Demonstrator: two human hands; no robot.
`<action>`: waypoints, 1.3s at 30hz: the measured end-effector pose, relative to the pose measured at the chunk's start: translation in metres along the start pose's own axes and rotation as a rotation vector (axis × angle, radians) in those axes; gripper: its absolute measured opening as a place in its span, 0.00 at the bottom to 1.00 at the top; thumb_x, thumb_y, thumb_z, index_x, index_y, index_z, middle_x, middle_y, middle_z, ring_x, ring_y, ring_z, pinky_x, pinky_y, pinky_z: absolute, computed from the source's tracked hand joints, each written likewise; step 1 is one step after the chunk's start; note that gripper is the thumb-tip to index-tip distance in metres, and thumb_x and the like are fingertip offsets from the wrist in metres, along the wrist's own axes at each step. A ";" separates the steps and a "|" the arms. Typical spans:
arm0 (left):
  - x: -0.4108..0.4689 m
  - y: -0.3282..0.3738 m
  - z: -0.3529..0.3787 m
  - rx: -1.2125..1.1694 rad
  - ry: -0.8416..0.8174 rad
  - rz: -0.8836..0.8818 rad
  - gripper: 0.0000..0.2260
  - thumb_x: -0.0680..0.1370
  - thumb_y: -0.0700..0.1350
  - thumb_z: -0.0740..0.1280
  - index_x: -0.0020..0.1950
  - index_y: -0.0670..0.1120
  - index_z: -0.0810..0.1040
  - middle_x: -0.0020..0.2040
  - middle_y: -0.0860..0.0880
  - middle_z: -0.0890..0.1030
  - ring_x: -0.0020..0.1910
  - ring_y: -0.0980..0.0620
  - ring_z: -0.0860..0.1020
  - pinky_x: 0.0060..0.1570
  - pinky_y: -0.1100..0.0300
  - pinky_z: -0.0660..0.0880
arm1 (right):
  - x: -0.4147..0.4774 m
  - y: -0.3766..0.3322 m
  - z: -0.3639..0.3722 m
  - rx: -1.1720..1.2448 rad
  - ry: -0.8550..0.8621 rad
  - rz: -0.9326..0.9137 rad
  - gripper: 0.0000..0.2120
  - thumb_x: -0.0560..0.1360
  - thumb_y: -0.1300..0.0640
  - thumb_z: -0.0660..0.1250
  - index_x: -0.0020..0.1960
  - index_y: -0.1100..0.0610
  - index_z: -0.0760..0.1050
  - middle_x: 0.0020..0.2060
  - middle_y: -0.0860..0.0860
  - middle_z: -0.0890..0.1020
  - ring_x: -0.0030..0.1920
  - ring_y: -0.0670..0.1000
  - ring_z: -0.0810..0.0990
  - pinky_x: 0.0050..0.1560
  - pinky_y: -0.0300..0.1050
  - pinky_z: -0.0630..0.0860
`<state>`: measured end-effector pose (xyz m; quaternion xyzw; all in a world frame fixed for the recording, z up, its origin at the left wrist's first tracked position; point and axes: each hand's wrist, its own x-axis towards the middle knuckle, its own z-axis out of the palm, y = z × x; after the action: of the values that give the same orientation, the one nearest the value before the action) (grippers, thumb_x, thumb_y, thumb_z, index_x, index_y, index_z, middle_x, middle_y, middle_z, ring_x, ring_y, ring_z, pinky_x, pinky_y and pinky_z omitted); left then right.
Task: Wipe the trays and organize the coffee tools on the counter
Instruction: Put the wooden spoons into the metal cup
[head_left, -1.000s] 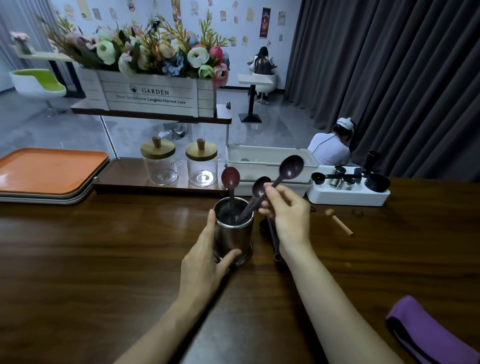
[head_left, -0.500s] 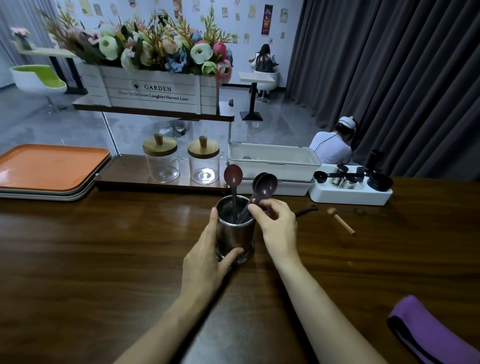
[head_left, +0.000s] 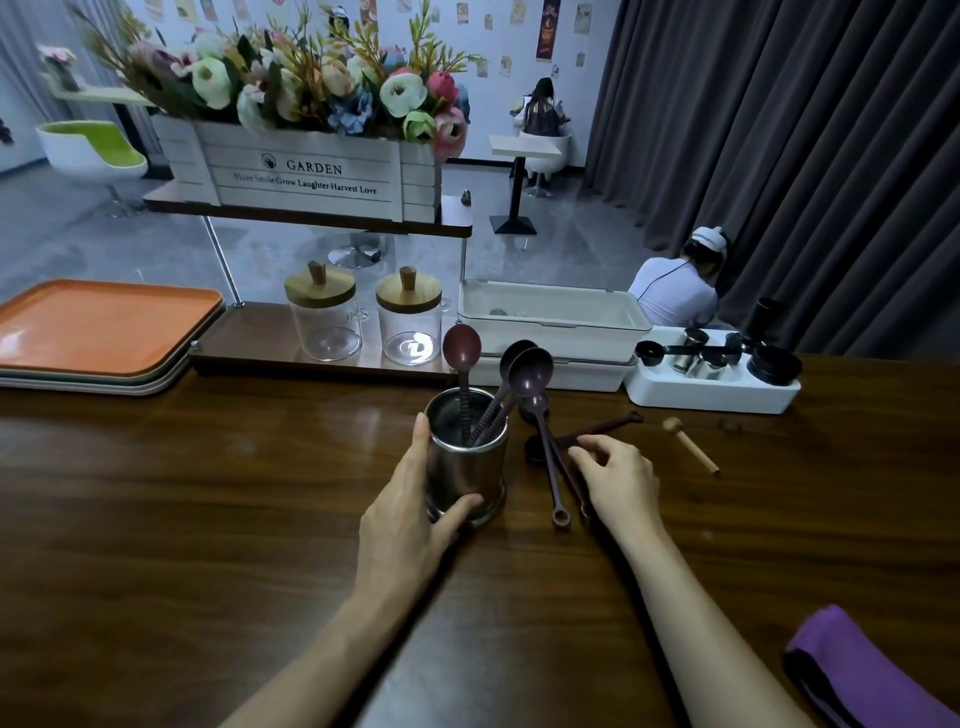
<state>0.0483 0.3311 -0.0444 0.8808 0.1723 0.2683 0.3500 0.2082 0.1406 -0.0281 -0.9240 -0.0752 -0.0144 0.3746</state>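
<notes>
The dark wooden table (head_left: 208, 519) carries everything here, and the step in hand appears to be the sorting of coffee tools, not the wiping: the stack of trays (head_left: 104, 332), orange on top, sits at the far left, well apart from both hands, and the purple cloth (head_left: 862, 670) lies untouched at the near right corner. Along the back stand a white bin (head_left: 556, 317) and a white organizer (head_left: 711, 387) holding dark and metal coffee pieces. At the centre stands the steel cup (head_left: 465, 457), upright, with three long-handled spoons (head_left: 530, 371) standing in it, bowls up. The left hand (head_left: 410, 514) wraps the cup's near side, thumb low on its base and fingers up the left wall, its grip holding the cup steady. Just right of the cup, two or three loose spoons (head_left: 550, 457) lie crossed on the table, one with its ring end toward the person. The right hand (head_left: 618, 480) rests over their handles with its grip narrow and curled, fingertips at the handles; whether it has pinched one yet I cannot tell. A small wooden pestle-like stick (head_left: 691, 447) lies further right, apart from the hand. The next move, as I judge it, calls for pinching a single handle out of the crossed pile without dragging the others, lifting it clear, then tipping it handle-down into the cup while the left hand keeps it from toppling.
</notes>
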 end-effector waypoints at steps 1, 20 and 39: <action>0.000 0.000 0.000 -0.001 0.008 0.005 0.54 0.71 0.58 0.78 0.74 0.75 0.34 0.69 0.55 0.78 0.51 0.61 0.77 0.47 0.69 0.69 | 0.002 -0.002 0.001 -0.013 -0.009 -0.013 0.16 0.79 0.46 0.68 0.64 0.50 0.81 0.54 0.49 0.84 0.54 0.52 0.82 0.54 0.48 0.79; 0.002 -0.001 0.001 0.003 -0.005 -0.008 0.54 0.71 0.58 0.78 0.74 0.76 0.34 0.69 0.54 0.78 0.51 0.64 0.75 0.44 0.79 0.64 | 0.014 -0.009 0.002 0.367 -0.147 -0.020 0.23 0.78 0.60 0.63 0.72 0.47 0.74 0.33 0.47 0.73 0.27 0.44 0.67 0.28 0.36 0.66; -0.001 0.000 -0.003 -0.001 -0.039 0.027 0.54 0.72 0.58 0.76 0.75 0.73 0.33 0.71 0.54 0.76 0.50 0.69 0.73 0.52 0.68 0.69 | -0.019 -0.012 -0.010 0.508 -0.007 0.136 0.20 0.83 0.57 0.62 0.75 0.51 0.71 0.43 0.57 0.80 0.41 0.53 0.79 0.39 0.39 0.74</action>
<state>0.0457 0.3321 -0.0432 0.8880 0.1536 0.2555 0.3500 0.1883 0.1400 -0.0139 -0.8032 -0.0154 0.0334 0.5946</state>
